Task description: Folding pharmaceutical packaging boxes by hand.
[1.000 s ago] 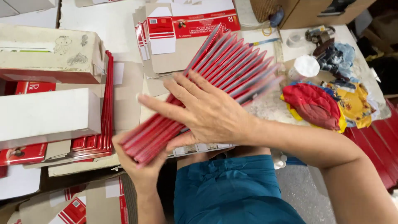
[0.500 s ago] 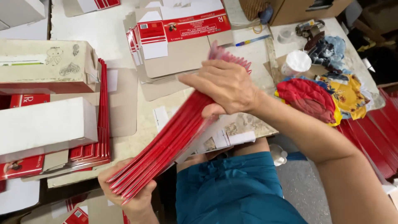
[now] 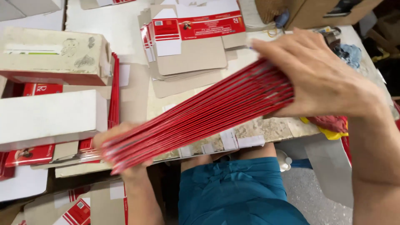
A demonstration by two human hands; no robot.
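Note:
Both of my hands hold a thick bundle of flat red cartons [image 3: 200,114], squared up edge-on and slanting from lower left to upper right above the table. My right hand [image 3: 321,75] clamps the upper right end, fingers over the top. My left hand [image 3: 125,166] supports the lower left end from beneath and is mostly hidden by the cartons. My teal clothing [image 3: 233,191] shows below the bundle.
A pile of unfolded red-and-brown carton blanks [image 3: 187,46] lies on the table behind the bundle. White boxes [image 3: 50,116] and a stained box [image 3: 54,54] stand at left, with red cartons upright [image 3: 113,91] beside them. Cloth rags [image 3: 329,125] lie at right.
The fanned red cartons have been gathered into a tight stack. My right hand slid from the middle to the upper right end, and the bundle came closer to the camera.

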